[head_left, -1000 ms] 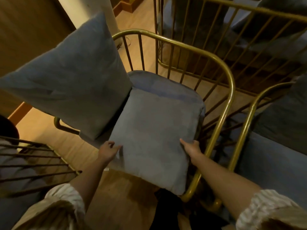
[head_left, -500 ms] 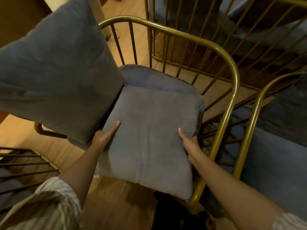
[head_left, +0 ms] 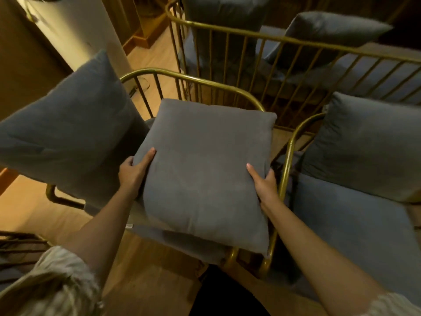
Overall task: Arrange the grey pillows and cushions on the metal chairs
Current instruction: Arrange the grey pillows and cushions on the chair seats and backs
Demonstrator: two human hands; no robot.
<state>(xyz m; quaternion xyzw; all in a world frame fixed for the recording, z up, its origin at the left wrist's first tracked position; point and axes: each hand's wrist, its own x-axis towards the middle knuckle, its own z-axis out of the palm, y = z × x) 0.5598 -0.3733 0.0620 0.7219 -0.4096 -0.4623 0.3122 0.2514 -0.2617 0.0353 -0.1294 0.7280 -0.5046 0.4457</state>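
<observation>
I hold a square grey cushion (head_left: 205,169) by its two sides, lifted over the seat of a gold metal chair (head_left: 193,79). My left hand (head_left: 134,171) grips its left edge with the thumb on top. My right hand (head_left: 263,182) grips its right edge. A larger grey pillow (head_left: 70,131) leans against the chair's left side. The chair's grey seat pad (head_left: 193,245) shows only as a strip below the held cushion.
A second gold chair (head_left: 289,151) stands at the right with a grey seat pad (head_left: 355,231) and a grey pillow (head_left: 369,144) against its back. Behind, a gold bench (head_left: 296,42) carries more grey pillows (head_left: 330,33). Wooden floor (head_left: 34,213) lies at left, another chair's bars (head_left: 20,245) at bottom left.
Both hands slid from the cushion's near edge to its sides and raised it off the seat pad. The view shifted, bringing the right chair and rear bench into sight.
</observation>
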